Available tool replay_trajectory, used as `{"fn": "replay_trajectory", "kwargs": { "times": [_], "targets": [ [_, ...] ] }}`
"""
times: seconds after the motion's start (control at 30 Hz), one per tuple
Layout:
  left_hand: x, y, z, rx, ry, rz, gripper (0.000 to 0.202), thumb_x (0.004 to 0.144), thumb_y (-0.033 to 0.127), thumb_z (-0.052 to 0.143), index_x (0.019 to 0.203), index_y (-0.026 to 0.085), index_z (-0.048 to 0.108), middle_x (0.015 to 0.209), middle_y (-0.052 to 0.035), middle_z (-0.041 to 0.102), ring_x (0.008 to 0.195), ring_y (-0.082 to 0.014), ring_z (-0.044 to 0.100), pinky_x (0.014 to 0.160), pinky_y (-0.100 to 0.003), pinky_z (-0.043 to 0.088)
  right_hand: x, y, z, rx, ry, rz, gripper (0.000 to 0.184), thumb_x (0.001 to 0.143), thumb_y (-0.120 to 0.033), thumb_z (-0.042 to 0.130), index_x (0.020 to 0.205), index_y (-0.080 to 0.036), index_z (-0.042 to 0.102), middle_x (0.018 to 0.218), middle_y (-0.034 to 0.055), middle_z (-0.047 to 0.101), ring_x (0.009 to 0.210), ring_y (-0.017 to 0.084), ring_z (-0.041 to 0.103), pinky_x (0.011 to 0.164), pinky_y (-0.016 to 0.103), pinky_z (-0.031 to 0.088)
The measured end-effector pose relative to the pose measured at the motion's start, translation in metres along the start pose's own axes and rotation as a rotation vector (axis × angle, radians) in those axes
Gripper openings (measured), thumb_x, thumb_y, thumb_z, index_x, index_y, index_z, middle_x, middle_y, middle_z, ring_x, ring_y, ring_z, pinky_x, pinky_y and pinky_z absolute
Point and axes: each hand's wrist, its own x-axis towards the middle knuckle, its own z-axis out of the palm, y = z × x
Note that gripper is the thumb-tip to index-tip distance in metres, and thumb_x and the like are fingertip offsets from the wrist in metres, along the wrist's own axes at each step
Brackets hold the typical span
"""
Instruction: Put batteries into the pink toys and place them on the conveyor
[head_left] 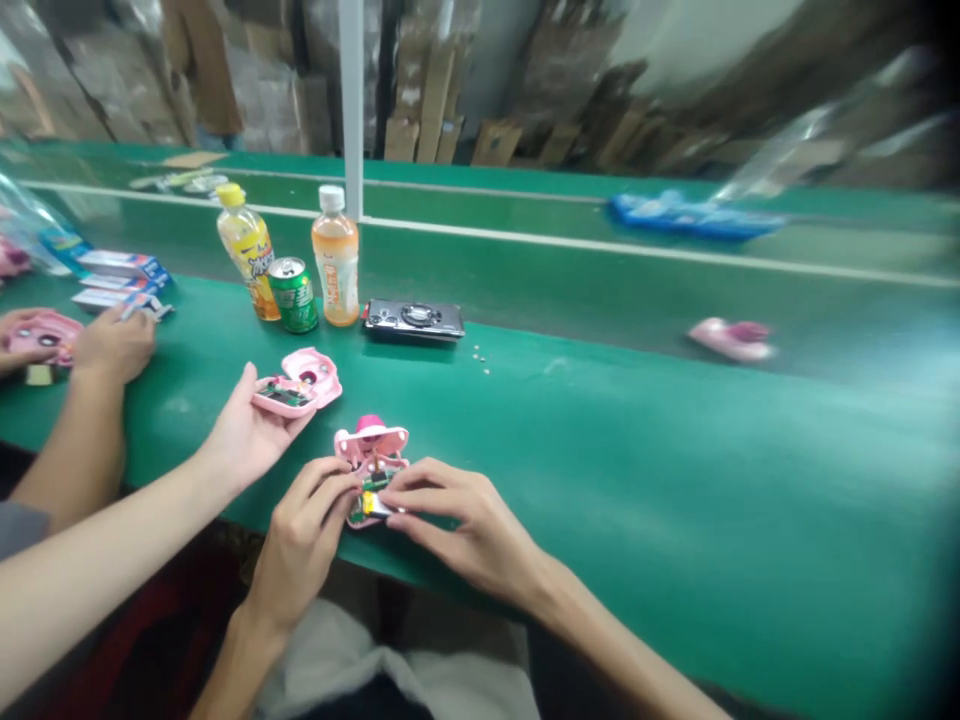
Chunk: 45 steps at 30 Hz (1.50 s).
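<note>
Near the table's front edge lies an opened pink plastic toy casing (pixel 399 462) with a green circuit board (pixel 385 480) inside and a darker pink knob on its raised half. My left hand (pixel 306 515) is closed on the casing's left side, fingertips at its rim. The thumb and fingers of my right hand (pixel 456 505) pinch a small silver battery with yellow tape (pixel 373 504) over the lower half of the casing. Part of the casing is hidden behind my fingers. Close by on the left, a co-worker's hand (pixel 251 430) holds out a similar open pink casing (pixel 322 375).
Behind the casings stand a yellow-capped bottle (pixel 251 250), a green can (pixel 294 295), an orange drink bottle (pixel 336 260) and a dark phone-like object (pixel 415 320). Another person's hands (pixel 116 345) work at far left. A blurred pink piece (pixel 731 340) lies right, a blue item (pixel 686 217) beyond.
</note>
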Motion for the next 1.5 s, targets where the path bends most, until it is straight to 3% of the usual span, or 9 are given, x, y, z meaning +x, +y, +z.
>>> {"fn": "replay_trajectory", "kwargs": {
  "times": [0.3,0.4,0.57,0.97,1.17,1.27,1.37,1.5],
  "targets": [
    [0.007,0.022,0.028,-0.139,-0.1,-0.038,0.015,0.101,0.012,0.056,0.105,0.021,0.068,0.111,-0.0048,0.074,0.104,-0.0178,0.07,0.095,-0.03,0.056,-0.038,-0.001,-0.035,-0.201,0.02,0.009,0.021,0.104,-0.019,0.057,0.114,-0.021,0.076,0.11,0.008,0.072,0.103,0.018,0.069,0.092,0.03,0.06],
    [0.004,0.022,0.033,-0.124,-0.075,-0.047,0.015,0.101,0.013,0.056,0.107,0.021,0.068,0.112,-0.0045,0.074,0.105,-0.0186,0.07,0.096,-0.031,0.056,-0.043,-0.003,-0.033,-0.31,-0.02,0.0,0.02,0.105,-0.018,0.055,0.112,-0.02,0.074,0.11,0.0083,0.07,0.103,0.018,0.068,0.092,0.031,0.06],
    [-0.003,0.021,0.036,-0.044,-0.023,0.05,0.02,0.1,0.009,0.055,0.112,0.019,0.066,0.115,-0.0061,0.073,0.108,-0.0181,0.07,0.098,-0.029,0.055,-0.043,-0.009,-0.018,-0.488,-0.094,-0.009,0.019,0.106,-0.017,0.052,0.104,-0.017,0.071,0.102,0.0085,0.068,0.091,0.018,0.065,0.082,0.03,0.059],
    [-0.001,0.021,0.035,0.001,-0.06,0.143,0.024,0.099,0.004,0.056,0.119,0.017,0.062,0.115,-0.0091,0.071,0.109,-0.0197,0.067,0.102,-0.03,0.052,-0.04,-0.015,-0.009,-0.616,-0.146,0.054,0.028,0.106,-0.009,0.041,0.104,-0.008,0.069,0.1,0.0127,0.063,0.096,0.025,0.061,0.09,0.037,0.059],
    [0.0,0.008,0.023,0.022,-0.323,0.257,0.035,0.103,0.021,0.054,0.137,0.015,0.054,0.137,-0.0138,0.062,0.131,-0.0253,0.055,0.109,-0.035,0.051,-0.039,-0.026,-0.009,-0.697,-0.12,0.086,0.022,0.104,-0.011,0.051,0.116,-0.005,0.068,0.117,0.0168,0.062,0.111,0.027,0.056,0.099,0.038,0.055],
    [0.001,0.004,0.02,0.065,-0.338,0.324,0.034,0.104,0.018,0.05,0.138,0.014,0.055,0.139,-0.0163,0.058,0.134,-0.026,0.054,0.11,-0.037,0.051,-0.047,-0.024,-0.003,-0.762,-0.06,0.085,0.027,0.107,-0.02,0.049,0.124,-0.007,0.066,0.112,0.0147,0.061,0.104,0.026,0.054,0.091,0.04,0.055],
    [0.002,0.004,0.021,0.108,-0.357,0.332,0.035,0.103,0.015,0.052,0.138,0.014,0.056,0.141,-0.0174,0.055,0.133,-0.0257,0.055,0.111,-0.037,0.05,-0.058,-0.018,0.009,-0.812,0.111,0.144,0.032,0.108,-0.014,0.044,0.132,-0.017,0.065,0.103,0.011,0.058,0.094,0.024,0.051,0.079,0.038,0.052],
    [0.002,0.005,0.021,0.128,-0.357,0.352,0.036,0.1,0.008,0.056,0.135,0.014,0.059,0.141,-0.017,0.053,0.131,-0.0245,0.056,0.111,-0.034,0.048,-0.066,-0.015,0.025,-0.835,0.285,0.28,0.029,0.104,-0.013,0.053,0.127,-0.022,0.07,0.086,0.0056,0.046,0.079,0.02,0.043,0.066,0.032,0.04]
  ]
}}
